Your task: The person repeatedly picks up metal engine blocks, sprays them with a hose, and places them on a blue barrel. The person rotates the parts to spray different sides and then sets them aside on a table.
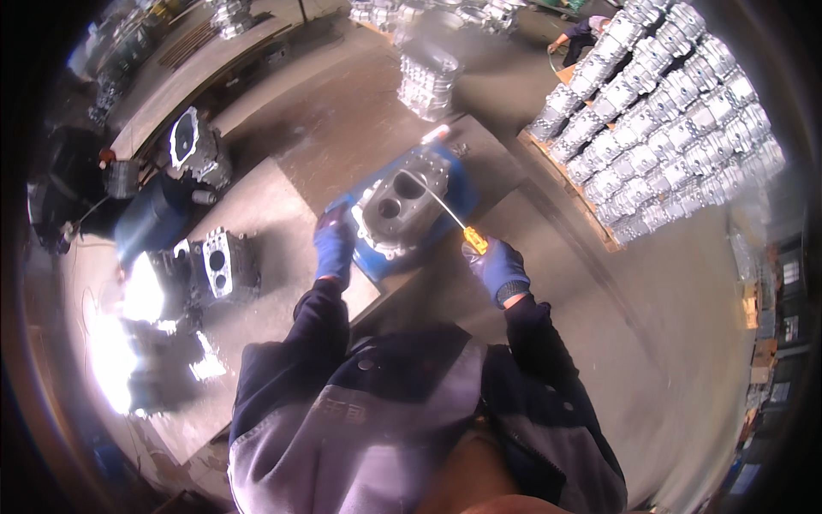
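Note:
A grey cast-metal gearbox housing [411, 206] lies on a blue pad [459, 174] on the bench in front of me, its round bores facing up. My left hand [334, 246], in a blue glove, grips the housing's left edge; its fingertips are partly blurred. My right hand [499, 267], also gloved in blue, is closed round a yellow-handled tool [475, 241] with a long thin metal shaft, much like a screwdriver. The shaft slants up and left over the housing, and its tip is by the rim of the larger bore.
On the left stand more housings [220, 264] [195, 147], some in strong glare. Another housing [428, 81] stands beyond the bench. Stacked castings [659, 128] fill a wooden pallet [572, 190] at the right. A white-and-red object [435, 134] lies past the pad. Far off, a person [582, 36] bends near the stack.

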Demonstrator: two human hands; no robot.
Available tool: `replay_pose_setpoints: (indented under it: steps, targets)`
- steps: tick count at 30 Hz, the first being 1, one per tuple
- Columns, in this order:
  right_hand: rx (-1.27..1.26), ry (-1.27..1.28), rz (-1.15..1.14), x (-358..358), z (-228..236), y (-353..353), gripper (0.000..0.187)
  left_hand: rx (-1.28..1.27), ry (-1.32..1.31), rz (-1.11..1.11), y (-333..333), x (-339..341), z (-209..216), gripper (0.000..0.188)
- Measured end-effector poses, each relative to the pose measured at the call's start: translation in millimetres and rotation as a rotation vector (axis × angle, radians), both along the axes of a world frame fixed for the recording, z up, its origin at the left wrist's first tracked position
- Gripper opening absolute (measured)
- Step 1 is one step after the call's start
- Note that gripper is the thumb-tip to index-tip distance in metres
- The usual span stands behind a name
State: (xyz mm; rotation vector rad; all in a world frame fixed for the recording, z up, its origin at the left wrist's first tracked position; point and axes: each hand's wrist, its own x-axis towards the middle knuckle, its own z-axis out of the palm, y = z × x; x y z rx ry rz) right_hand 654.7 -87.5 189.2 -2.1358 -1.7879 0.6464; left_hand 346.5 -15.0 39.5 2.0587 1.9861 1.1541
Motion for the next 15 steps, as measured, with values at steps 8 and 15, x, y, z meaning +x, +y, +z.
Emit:
replay_pose_setpoints:
  steps: [8,15]
  targets:
    - [-0.291,0.116,0.116,45.2,2.8,-47.1,0.046,-0.81,-0.121,0.728,-216.9,-133.7,-132.9,0.035]
    - [-0.34,0.343,0.088,87.7,-28.1,-64.5,0.041,-1.11,0.085,0.684,-257.7,-160.7,-154.0,0.026]
